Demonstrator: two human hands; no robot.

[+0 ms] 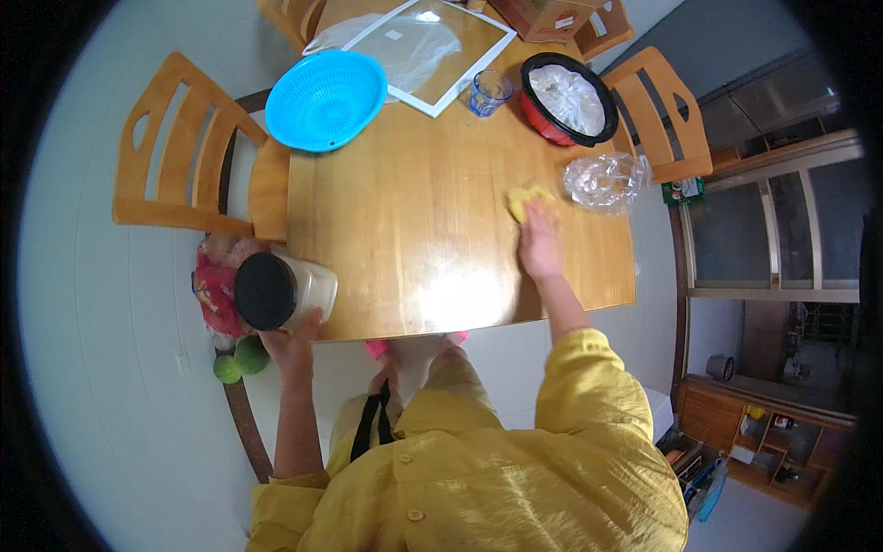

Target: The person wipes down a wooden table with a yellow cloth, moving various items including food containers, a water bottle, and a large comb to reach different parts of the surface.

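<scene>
My right hand [540, 244] lies flat on the wooden table [414, 212], fingers pressing a yellow cloth [524, 199] near the table's right side. My left hand [292, 342] holds a clear plastic jar with a black lid [276, 293] from below, at the table's near left corner, off the edge. The jar is tilted with its lid toward me.
On the far side of the table are a blue colander [325, 99], a white-framed clear panel [425, 46], a blue glass [487, 92], a red-and-black pot [567, 99] and a crumpled clear bag [604, 180]. Wooden chairs [189, 152] surround the table. A red bag and green fruit [241, 357] lie on the floor.
</scene>
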